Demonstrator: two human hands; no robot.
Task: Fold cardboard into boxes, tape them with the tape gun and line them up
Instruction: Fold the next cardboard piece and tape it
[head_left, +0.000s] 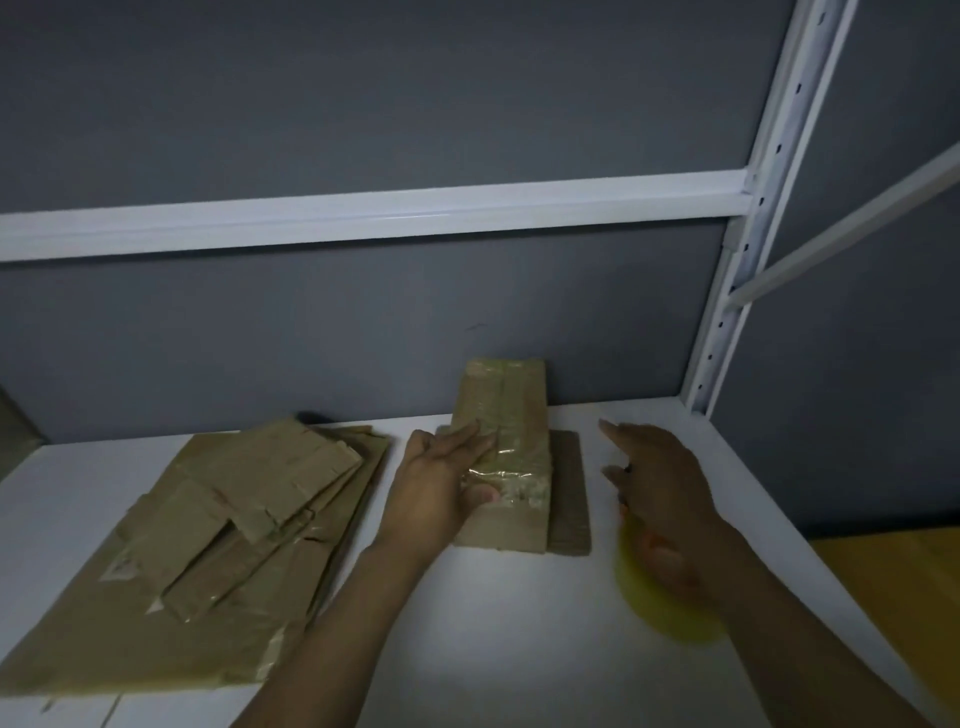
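A small taped cardboard box (511, 410) lies on the white shelf (493, 634), about the middle of it and close to the grey wall (363, 322) behind; clear tape runs glossy along its top, and its far end sits nearly against the wall. A lower, darker piece of cardboard (570, 499) lies touching the box's right side. The left hand (441, 483) rests on the box from the left; its fingers are straight and laid flat across the taped top, and the thumb presses on the tape nearer the front end; nothing is curled round the box. The right hand (662, 483) hangs palm down just right of the box, apart from it; the forefinger points forward, the other fingers look bent. Beneath that palm shows a blurred yellow shape with bits of orange, which seems to be the tape gun (662, 597) with its roll, gripped from above; the blur leaves the grip itself unclear. To the left, near the left forearm, a loose pile of flattened cardboard (208, 525) spreads over the shelf; several sheets overlap at angles, some with old tape on them. A white crossbar (363, 221) runs along the wall above; a perforated white upright (769, 171) stands at the shelf's right rear corner.
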